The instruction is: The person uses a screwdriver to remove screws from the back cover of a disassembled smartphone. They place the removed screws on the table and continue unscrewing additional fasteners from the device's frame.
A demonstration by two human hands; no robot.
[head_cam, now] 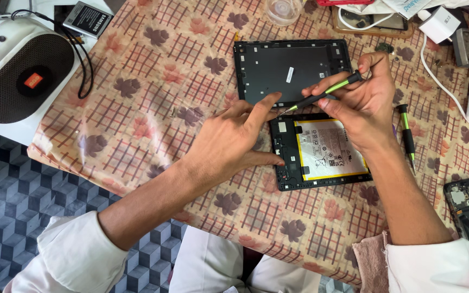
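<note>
An opened tablet body (321, 154) with a white, yellow-edged battery lies on the patterned tablecloth. Its black back cover (278, 70) rests just behind it. My right hand (365, 103) grips a green-and-black screwdriver (327, 93), whose tip points at the tablet's top left corner. My left hand (234, 138) steadies the tablet's left edge, index finger stretched toward the screwdriver tip and thumb along the lower left side. Both forearms reach in from white sleeves.
A second green screwdriver (407, 133) lies right of the tablet. A white speaker (20, 76) and a phone battery (88, 19) sit at the left. Phones, a charger (441, 24) and cables crowd the right edge. A clear cup (283, 10) stands at the back.
</note>
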